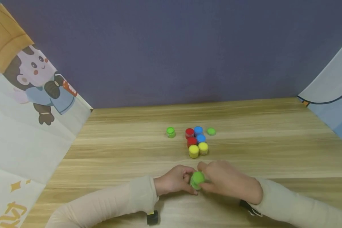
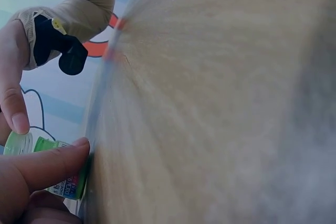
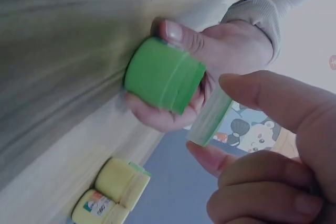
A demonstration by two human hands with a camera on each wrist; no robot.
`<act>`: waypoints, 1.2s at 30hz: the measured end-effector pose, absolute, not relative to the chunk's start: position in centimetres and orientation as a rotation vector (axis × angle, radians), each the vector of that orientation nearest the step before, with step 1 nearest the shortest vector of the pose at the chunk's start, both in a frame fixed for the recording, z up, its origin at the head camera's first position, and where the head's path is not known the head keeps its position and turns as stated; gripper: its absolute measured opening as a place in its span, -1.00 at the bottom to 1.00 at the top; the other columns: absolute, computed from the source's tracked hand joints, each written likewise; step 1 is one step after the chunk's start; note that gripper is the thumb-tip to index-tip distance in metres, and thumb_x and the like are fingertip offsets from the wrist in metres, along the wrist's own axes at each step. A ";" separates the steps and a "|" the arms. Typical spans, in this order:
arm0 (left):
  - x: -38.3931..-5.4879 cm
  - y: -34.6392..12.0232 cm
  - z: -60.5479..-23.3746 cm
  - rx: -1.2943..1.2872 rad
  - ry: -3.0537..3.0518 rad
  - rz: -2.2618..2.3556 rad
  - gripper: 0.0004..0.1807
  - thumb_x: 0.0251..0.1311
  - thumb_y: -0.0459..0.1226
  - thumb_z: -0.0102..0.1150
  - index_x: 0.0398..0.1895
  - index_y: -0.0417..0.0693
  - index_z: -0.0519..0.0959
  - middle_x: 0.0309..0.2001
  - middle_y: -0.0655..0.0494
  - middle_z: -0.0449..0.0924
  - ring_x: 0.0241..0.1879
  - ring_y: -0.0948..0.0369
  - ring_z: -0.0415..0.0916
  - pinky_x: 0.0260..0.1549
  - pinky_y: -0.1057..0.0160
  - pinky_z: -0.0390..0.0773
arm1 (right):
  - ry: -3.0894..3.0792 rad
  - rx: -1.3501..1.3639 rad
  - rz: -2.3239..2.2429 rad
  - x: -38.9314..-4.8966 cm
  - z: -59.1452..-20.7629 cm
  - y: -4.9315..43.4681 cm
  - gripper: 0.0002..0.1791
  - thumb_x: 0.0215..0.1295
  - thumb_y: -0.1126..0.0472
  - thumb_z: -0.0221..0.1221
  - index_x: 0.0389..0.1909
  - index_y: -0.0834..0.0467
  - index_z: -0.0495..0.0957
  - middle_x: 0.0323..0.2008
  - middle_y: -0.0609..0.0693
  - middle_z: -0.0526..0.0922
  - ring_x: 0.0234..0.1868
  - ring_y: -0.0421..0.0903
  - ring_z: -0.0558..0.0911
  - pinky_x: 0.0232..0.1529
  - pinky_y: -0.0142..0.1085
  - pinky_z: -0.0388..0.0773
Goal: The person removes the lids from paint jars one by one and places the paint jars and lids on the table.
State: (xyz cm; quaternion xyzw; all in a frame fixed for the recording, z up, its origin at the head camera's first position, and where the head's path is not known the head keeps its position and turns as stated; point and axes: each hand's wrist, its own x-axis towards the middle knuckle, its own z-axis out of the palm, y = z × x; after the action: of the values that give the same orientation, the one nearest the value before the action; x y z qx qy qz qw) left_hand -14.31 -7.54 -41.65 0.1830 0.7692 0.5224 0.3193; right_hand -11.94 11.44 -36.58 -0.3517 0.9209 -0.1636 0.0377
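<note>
My left hand (image 1: 174,180) grips a small green jar (image 3: 157,77) by its sides, low at the near part of the table. The jar's printed label (image 2: 67,186) shows beside the thumb in the left wrist view. Between thumb and finger, my right hand (image 1: 229,180) pinches a green lid (image 3: 212,116) by its edge. That lid is just off the jar's mouth, tilted, with a narrow gap between the two in the right wrist view. The right hand's other fingers are curled in.
Beyond the hands stand two yellow jars (image 1: 193,151), two red jars (image 1: 189,133) and two blue jars (image 1: 198,130), grouped closely. Left of them is another green jar (image 1: 171,133); a green lid (image 1: 211,131) lies at their right. A dark panel (image 1: 188,53) rises behind the table (image 1: 125,142).
</note>
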 end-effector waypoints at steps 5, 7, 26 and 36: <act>-14.3 -7.6 -41.6 0.468 2.039 1.357 -0.59 -0.22 -0.52 0.42 -0.22 -0.03 0.63 -0.77 0.20 0.26 -0.75 0.35 0.11 -0.70 0.46 0.18 | 2.834 -1.012 -0.536 -12.4 -36.1 11.9 -0.70 0.06 0.12 0.33 -0.28 0.19 0.50 -0.71 -0.21 0.32 -0.72 -0.35 0.21 -0.73 -0.49 0.20; -14.3 -7.6 -41.5 0.458 2.053 1.351 -0.58 -0.22 -0.51 0.43 -0.21 -0.03 0.63 -0.77 0.20 0.27 -0.75 0.34 0.12 -0.68 0.45 0.21 | 2.845 -0.995 -0.537 -12.7 -36.0 12.1 -0.66 0.06 0.12 0.33 -0.23 0.23 0.51 -0.71 -0.20 0.35 -0.73 -0.34 0.23 -0.74 -0.49 0.21; -15.6 -10.1 -40.9 0.392 2.138 1.407 -0.57 -0.22 -0.45 0.45 -0.17 -0.03 0.63 -0.69 0.19 0.28 -0.65 0.30 0.15 -0.63 0.44 0.23 | 2.895 -0.853 -0.606 -16.5 -36.3 15.0 -0.58 0.11 0.13 0.31 -0.09 0.30 0.49 -0.61 -0.15 0.41 -0.63 -0.29 0.32 -0.62 -0.43 0.32; -16.6 -11.9 -40.2 0.356 2.172 1.413 -0.50 -0.16 -0.39 0.44 -0.04 -0.08 0.57 -0.70 0.20 0.21 -0.66 0.30 0.13 -0.58 0.41 0.28 | 2.971 -0.728 -0.569 -18.9 -37.0 16.4 -0.58 0.11 0.14 0.30 -0.13 0.35 0.49 -0.73 -0.11 0.37 -0.72 -0.24 0.32 -0.68 -0.38 0.30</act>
State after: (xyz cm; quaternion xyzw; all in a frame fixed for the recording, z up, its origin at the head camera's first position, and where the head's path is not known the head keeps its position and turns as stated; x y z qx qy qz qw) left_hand -16.65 -11.86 -40.17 0.1316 0.8018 0.5218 0.2600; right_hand -18.95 16.39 -36.99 -0.2339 0.9548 -0.1827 0.0152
